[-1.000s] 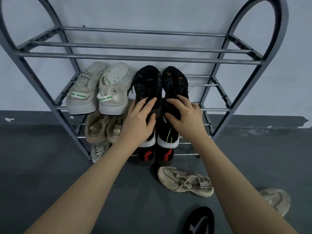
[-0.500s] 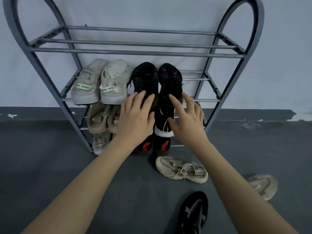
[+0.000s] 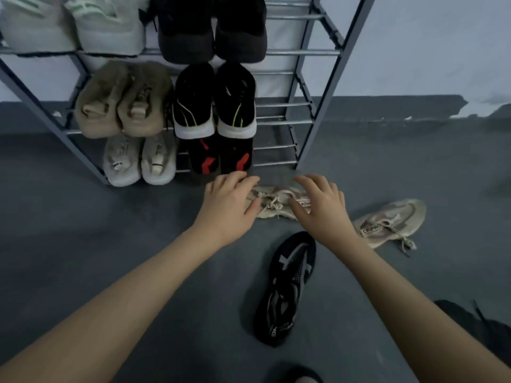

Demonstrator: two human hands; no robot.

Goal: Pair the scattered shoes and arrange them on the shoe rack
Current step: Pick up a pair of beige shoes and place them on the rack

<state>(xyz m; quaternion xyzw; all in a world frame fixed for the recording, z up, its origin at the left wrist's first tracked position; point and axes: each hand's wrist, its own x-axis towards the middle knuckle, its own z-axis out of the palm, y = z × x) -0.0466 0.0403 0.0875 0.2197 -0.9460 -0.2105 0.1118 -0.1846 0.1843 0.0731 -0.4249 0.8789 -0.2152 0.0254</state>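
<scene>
A beige laced sneaker (image 3: pixel 276 203) lies on its side on the grey floor just in front of the metal shoe rack (image 3: pixel 318 87). My left hand (image 3: pixel 229 203) rests over its toe end and my right hand (image 3: pixel 318 208) over its heel end, fingers spread, both touching it without lifting. Its beige match (image 3: pixel 392 222) lies to the right on the floor. A black mesh shoe (image 3: pixel 290 288) lies nearer to me. The rack holds pairs: black shoes (image 3: pixel 213 26) on the upper shelf, black with white soles (image 3: pixel 215 103) below, and black with red marks (image 3: pixel 221 158) at the bottom.
The rack's left side holds a pale green-striped pair (image 3: pixel 69 26), a tan pair (image 3: pixel 121 100) and a light grey pair (image 3: pixel 138 161). Another dark shoe (image 3: pixel 475 324) lies at the right edge and one (image 3: pixel 298 377) at the bottom edge. The rack's right part shows bare bars.
Both hands have left the black pair on the rack and dropped to the beige sneaker on the floor. The view has tilted downward.
</scene>
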